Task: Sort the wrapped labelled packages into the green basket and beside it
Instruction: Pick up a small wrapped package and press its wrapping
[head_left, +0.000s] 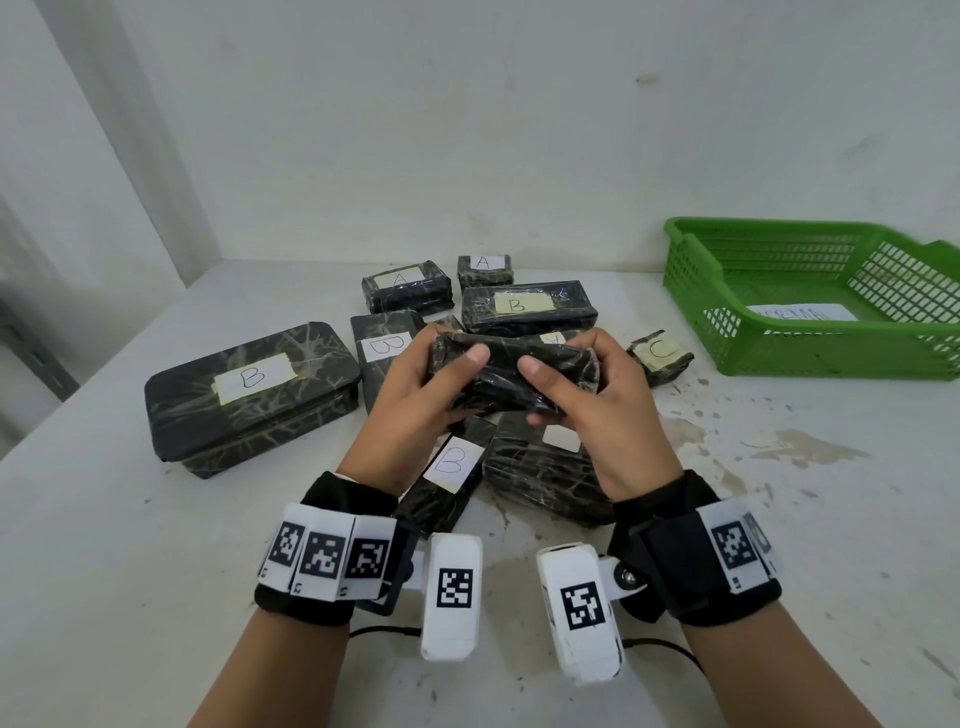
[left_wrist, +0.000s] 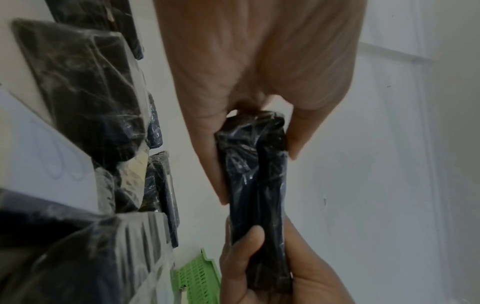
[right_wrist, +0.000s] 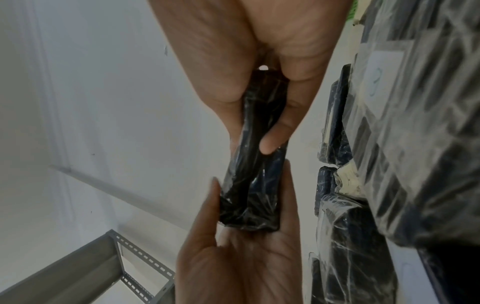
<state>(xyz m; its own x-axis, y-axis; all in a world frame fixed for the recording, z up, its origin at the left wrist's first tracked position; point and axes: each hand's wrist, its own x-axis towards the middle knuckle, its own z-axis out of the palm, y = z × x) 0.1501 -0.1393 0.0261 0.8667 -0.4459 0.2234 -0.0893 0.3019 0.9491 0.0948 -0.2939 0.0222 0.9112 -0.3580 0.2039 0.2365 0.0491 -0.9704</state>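
Holding one wrapped package (head_left: 511, 376) above the pile, my left hand (head_left: 415, 395) and right hand (head_left: 592, 410) each have a grip clamped on an end; no label shows, so I judge turning it comes next, then the green basket (head_left: 810, 358) far right.

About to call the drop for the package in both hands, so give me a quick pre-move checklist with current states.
1. Hold on held package: left hand and right hand both grip it, ok.
2. Its label letter readable: no label faces any view, not ok.
3. Green basket has room: only a paper sheet inside, ok.
4. Table beside basket free: near side bare, far side cannot tell.
5. Path to the basket: package C lies between, low, ok.
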